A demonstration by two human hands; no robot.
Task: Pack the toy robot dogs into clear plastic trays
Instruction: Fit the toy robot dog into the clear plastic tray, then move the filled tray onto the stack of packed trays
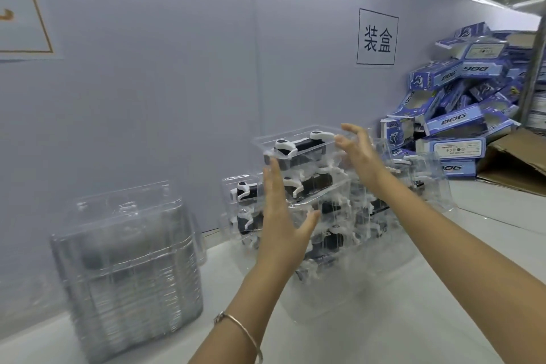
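Both your arms are reaching forward over the white desk (496, 230) toward the stack of filled trays (325, 210) standing against the grey wall.

- Left hand (280, 216): you are holding it flat and upright at the stack's left front, fingers straight and close together, thumb angled out to the right. It is gripping nothing. I cannot tell whether the palm is touching the plastic. A thin bracelet (239, 328) is sitting on that wrist.
- Right hand (357, 151): you are holding it up at the right end of the top tray (261, 142), fingers spread and slightly bent, pinching nothing. The fingertips are right at the tray's rim; I cannot tell whether they touch it.
- Task item: a black-and-white toy robot dog (307, 145) is lying lengthwise inside the top tray. More dogs are showing through the clear trays beneath it, and in a shorter stack just behind on the left (242, 190).
- Empty trays (127, 260): a nested pile is standing on the desk well to your left, apart from the filled stack.
- Right background: blue boxes (458, 97) printed "DOG" are lying heaped against the wall, with a cardboard sheet (517, 162) beside them.
- A framed wall sign (376, 37) is hanging above the stack.
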